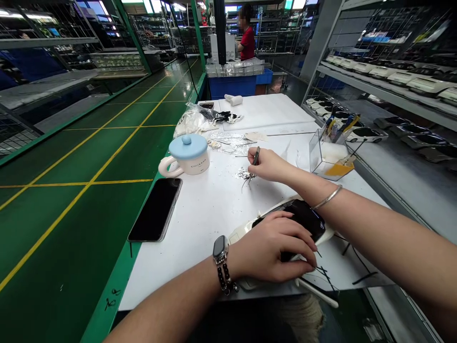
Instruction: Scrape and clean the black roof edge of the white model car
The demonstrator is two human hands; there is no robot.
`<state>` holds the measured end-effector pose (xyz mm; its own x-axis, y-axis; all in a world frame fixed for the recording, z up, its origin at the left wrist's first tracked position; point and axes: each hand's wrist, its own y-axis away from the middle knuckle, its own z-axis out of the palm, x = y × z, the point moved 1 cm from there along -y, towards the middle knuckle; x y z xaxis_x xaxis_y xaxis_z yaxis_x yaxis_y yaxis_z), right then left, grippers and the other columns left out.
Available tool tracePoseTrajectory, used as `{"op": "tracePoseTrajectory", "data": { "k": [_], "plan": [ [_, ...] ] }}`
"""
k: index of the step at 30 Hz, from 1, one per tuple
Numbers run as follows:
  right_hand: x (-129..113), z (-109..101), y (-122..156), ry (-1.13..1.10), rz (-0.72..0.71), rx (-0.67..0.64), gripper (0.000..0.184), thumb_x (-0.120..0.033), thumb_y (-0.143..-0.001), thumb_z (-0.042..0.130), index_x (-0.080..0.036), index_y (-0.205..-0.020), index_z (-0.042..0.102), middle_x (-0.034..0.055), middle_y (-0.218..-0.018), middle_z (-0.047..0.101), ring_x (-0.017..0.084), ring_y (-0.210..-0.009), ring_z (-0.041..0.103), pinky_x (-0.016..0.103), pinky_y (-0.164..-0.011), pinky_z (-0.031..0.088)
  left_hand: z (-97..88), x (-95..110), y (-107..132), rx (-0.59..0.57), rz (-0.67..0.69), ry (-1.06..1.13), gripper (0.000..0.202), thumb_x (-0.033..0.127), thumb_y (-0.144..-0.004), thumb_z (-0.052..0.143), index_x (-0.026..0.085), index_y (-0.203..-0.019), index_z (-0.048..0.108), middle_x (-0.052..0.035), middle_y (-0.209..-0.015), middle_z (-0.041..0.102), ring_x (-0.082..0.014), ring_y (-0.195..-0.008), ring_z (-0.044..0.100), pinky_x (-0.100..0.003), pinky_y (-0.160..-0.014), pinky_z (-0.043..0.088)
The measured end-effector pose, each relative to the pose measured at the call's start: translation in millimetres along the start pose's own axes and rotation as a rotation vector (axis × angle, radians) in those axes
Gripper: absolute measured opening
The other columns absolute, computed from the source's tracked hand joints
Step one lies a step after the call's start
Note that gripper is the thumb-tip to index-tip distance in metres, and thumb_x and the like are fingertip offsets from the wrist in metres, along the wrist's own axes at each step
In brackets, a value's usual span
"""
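Observation:
My left hand (274,247) lies over a white model car body with a black glossy roof (307,216) at the near edge of the white table (200,219), fingers curled on it. My right hand (267,164) reaches further out and pinches tweezers (255,159), their tips down at a small pile of shiny little parts (244,174). A silver bangle sits on my right wrist, a watch and bead bracelet on my left.
A black phone (155,209) lies at the table's left edge beside a white mug with a blue lid (186,155). A clear box of tools (330,152) stands right. Plastic bags (194,119) lie further back. Shelves with car bodies (400,81) run along the right. A person in red (247,40) stands far off.

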<state>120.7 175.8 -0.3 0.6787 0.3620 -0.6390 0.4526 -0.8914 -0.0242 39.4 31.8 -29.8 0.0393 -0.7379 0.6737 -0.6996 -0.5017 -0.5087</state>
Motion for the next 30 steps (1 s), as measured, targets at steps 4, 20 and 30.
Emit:
{"op": "tracePoseTrajectory", "data": {
  "k": [4,20,30],
  "plan": [
    [9,0,-1,-0.052,0.017,0.032,0.015,-0.014,-0.061,0.052,-0.021,-0.064,0.039,-0.0049,-0.056,0.043,0.01,-0.055,0.039,0.026,-0.055,0.028,-0.1,0,0,-0.005,-0.001,-0.011,0.012,0.022,-0.086,0.059,0.018,-0.079,0.068,-0.0025,-0.095,0.071,-0.0139,-0.099,0.063,-0.033,-0.111,0.028],
    [10,-4,12,-0.03,-0.003,0.105,0.014,-0.019,-0.063,0.054,-0.021,-0.066,0.041,-0.0049,-0.057,0.045,0.009,-0.056,0.04,0.025,-0.057,0.029,-0.2,2,0,-0.012,-0.012,-0.01,0.013,0.021,-0.086,0.058,0.018,-0.079,0.068,-0.0029,-0.095,0.071,-0.0139,-0.099,0.063,-0.033,-0.112,0.028],
    [-2,6,2,0.098,-0.041,0.026,0.017,-0.014,-0.063,0.053,-0.021,-0.066,0.038,-0.004,-0.057,0.047,0.01,-0.056,0.039,0.025,-0.056,0.024,-1.6,1,-1,-0.005,0.007,-0.004,0.014,0.021,-0.087,0.058,0.016,-0.079,0.069,-0.0042,-0.095,0.071,-0.015,-0.1,0.062,-0.033,-0.11,0.03]
  ]
}}
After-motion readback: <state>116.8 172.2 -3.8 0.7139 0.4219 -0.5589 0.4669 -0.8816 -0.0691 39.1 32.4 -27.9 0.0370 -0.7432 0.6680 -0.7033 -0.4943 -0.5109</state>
